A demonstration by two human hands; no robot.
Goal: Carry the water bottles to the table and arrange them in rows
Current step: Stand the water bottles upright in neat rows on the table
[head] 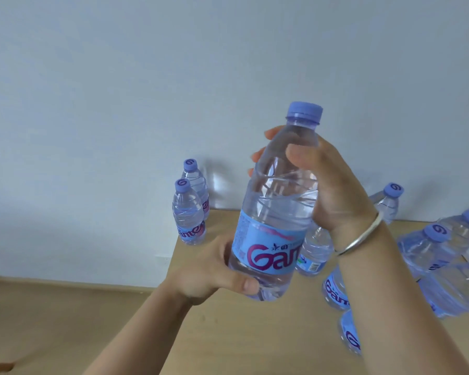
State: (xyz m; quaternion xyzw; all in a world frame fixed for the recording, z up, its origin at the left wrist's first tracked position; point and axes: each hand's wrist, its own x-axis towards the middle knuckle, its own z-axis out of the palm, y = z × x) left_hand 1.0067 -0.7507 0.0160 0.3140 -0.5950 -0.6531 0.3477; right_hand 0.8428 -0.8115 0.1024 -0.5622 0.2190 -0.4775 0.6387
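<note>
From the head camera we see a clear, ribbed plastic water bottle (pixel 278 201) with a lilac cap and blue label, held upright above the table (pixel 255 342). Our left hand (pixel 214 272) curls round its base; our right hand (pixel 328 185), a smooth silver bangle (pixel 363 234) on the wrist, grips its shoulder. Two bottles (pixel 188 212) stand at the pale wooden table's far left corner, against the wall (pixel 146 77); more cluster at the right (pixel 439 255). Bare tabletop lies between them.
</note>
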